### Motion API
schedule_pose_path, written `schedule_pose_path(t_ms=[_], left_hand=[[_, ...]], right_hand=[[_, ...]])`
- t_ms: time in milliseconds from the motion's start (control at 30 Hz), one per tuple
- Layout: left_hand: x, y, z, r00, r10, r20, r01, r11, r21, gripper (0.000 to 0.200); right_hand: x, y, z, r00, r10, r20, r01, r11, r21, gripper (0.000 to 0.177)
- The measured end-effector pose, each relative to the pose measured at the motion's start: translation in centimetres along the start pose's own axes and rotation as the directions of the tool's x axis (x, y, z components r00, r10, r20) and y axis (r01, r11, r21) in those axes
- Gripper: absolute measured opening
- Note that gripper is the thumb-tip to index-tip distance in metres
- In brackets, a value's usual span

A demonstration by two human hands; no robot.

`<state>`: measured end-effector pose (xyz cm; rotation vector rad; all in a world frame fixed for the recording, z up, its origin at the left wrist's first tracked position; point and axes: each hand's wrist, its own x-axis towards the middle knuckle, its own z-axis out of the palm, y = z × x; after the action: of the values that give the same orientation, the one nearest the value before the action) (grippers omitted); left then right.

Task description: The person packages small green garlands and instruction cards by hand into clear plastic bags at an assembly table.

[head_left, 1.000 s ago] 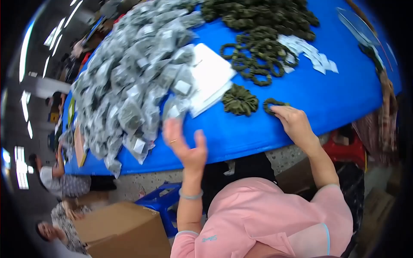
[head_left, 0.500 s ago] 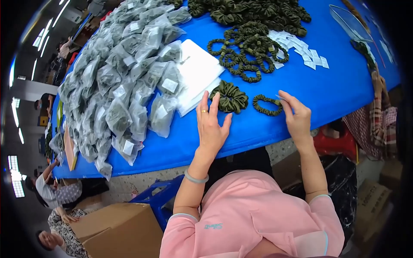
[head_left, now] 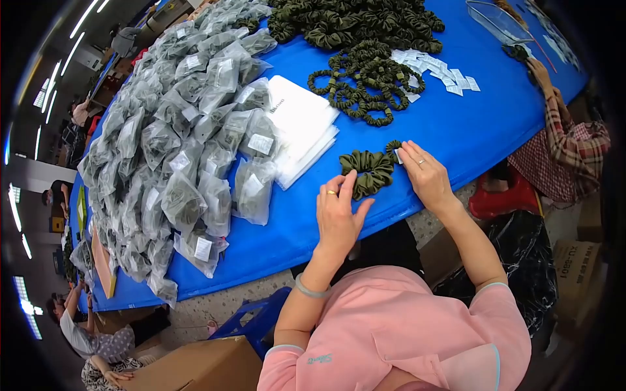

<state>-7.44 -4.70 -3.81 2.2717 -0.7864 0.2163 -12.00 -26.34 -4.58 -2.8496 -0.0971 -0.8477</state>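
Note:
A large olive-green scrunchie (head_left: 366, 173) lies on the blue-covered table (head_left: 469, 124) in front of me. My left hand (head_left: 340, 212) is at its near left side, fingers apart, a fingertip touching the fabric. Just beyond its right edge is a thin olive scrunchie (head_left: 393, 150), partly covered by my right hand (head_left: 425, 177). The fingers of that hand are pressed together over a small white label (head_left: 399, 156) beside the thin scrunchie; the thumb is hidden.
Many filled clear bags (head_left: 186, 202) cover the table's left side. Flat plastic bags (head_left: 297, 111) are stacked beside them. Thin scrunchies (head_left: 372, 85), white labels (head_left: 443, 70) and a heap of large scrunchies (head_left: 352, 23) lie farther back. A co-worker's arm (head_left: 554, 98) reaches in at right.
My right hand has moved left, bringing the thin scrunchie and label up against the large one. My left hand has shifted to the large scrunchie's near left side. The camera view has turned slightly.

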Motion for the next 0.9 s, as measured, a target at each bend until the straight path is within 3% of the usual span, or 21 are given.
schedule_pose_path(t_ms=[133, 167, 300, 467, 500, 633, 700, 733, 800, 900], left_hand=[[-0.8, -0.2, 0.4, 0.992, 0.052, -0.113, -0.068, 0.988, -0.139, 0.050], [-0.7, -0.2, 0.4, 0.992, 0.048, -0.118, -0.065, 0.987, -0.144, 0.050], [-0.6, -0.3, 0.4, 0.989, 0.090, -0.116, -0.105, 0.985, -0.134, 0.048], [-0.8, -0.5, 0.4, 0.992, 0.083, -0.094, -0.096, 0.985, -0.145, 0.046], [-0.9, -0.5, 0.5, 0.992, 0.083, -0.092, -0.096, 0.984, -0.151, 0.046], [-0.8, -0.4, 0.5, 0.991, 0.085, -0.101, -0.099, 0.985, -0.142, 0.045], [-0.6, -0.5, 0.5, 0.990, 0.091, -0.105, -0.106, 0.984, -0.141, 0.045], [-0.7, -0.6, 0.6, 0.990, 0.093, -0.107, -0.107, 0.984, -0.140, 0.045], [-0.9, -0.7, 0.7, 0.989, 0.092, -0.113, -0.108, 0.984, -0.140, 0.045], [-1.2, -0.6, 0.6, 0.991, 0.086, -0.104, -0.101, 0.985, -0.141, 0.044]], right_hand=[[0.9, 0.5, -0.4, 0.948, 0.317, 0.024, -0.307, 0.892, 0.332, 0.034], [1.2, -0.1, -0.5, 0.950, 0.312, 0.026, -0.303, 0.895, 0.328, 0.034], [2.6, -4.9, -1.1, 0.995, -0.009, -0.099, 0.042, 0.940, 0.340, 0.030], [2.0, -3.9, -1.1, 0.983, 0.071, -0.170, 0.013, 0.894, 0.448, 0.028], [2.0, -3.5, -1.3, 0.983, 0.072, -0.166, 0.009, 0.896, 0.445, 0.028], [3.3, -0.9, -2.4, 0.958, 0.271, -0.095, -0.251, 0.951, 0.178, 0.027], [3.2, 1.1, -1.6, 0.937, 0.345, 0.059, -0.350, 0.916, 0.197, 0.025], [3.3, 1.6, -1.6, 0.935, 0.349, 0.058, -0.353, 0.915, 0.196, 0.025], [3.5, 2.3, -1.5, 0.937, 0.273, 0.218, -0.304, 0.945, 0.123, 0.024], [3.4, 2.3, -1.0, 0.910, 0.366, 0.194, -0.393, 0.911, 0.126, 0.024]])
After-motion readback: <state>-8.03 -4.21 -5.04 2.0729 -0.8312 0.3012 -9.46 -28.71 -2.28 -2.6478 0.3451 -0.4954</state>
